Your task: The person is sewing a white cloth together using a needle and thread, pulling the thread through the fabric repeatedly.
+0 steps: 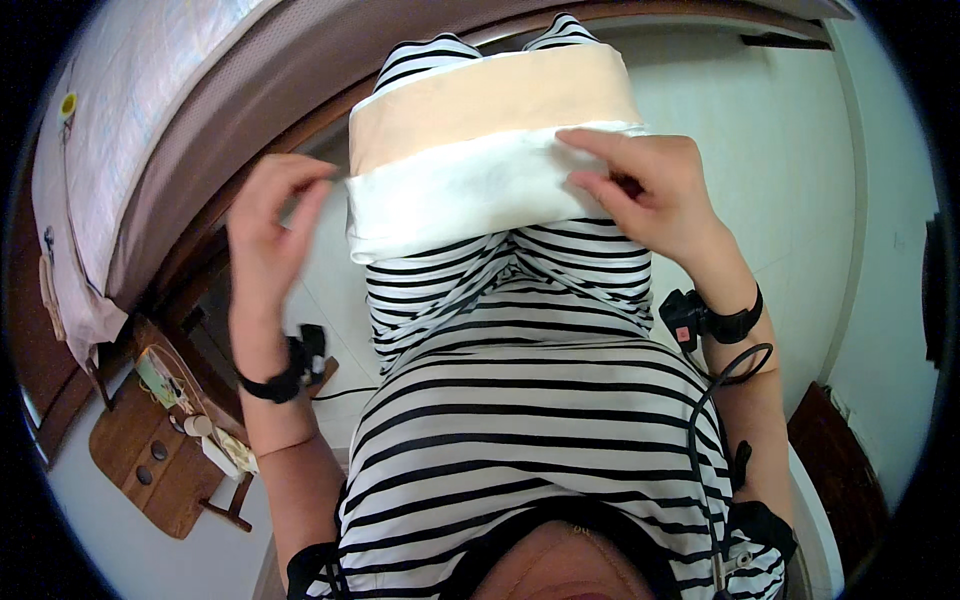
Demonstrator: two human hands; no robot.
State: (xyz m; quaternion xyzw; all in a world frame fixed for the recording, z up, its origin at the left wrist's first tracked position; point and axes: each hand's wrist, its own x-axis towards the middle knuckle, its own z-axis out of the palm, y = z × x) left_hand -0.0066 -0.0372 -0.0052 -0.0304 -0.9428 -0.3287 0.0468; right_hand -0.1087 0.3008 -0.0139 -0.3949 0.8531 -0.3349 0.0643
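Across my lap lies a wide fabric piece, with a peach panel [490, 95] on the far side and a white folded band [450, 200] nearer to me. Just off its left edge is my left hand [272, 215], slightly blurred, with thumb and forefinger bent toward each other and nothing visible between them. My right hand [655, 185] hovers over or rests on the right part of the white band; I cannot tell which. Its forefinger and thumb are apart, the other fingers curled in.
A bed with a pinkish cover [190, 160] fills the left and far side. At lower left stands a wooden stool [165, 490] near several small items. A white wall [890, 130] is on the right, with a dark brown wooden piece [835, 470] at its foot. Each wrist wears a black strapped device.
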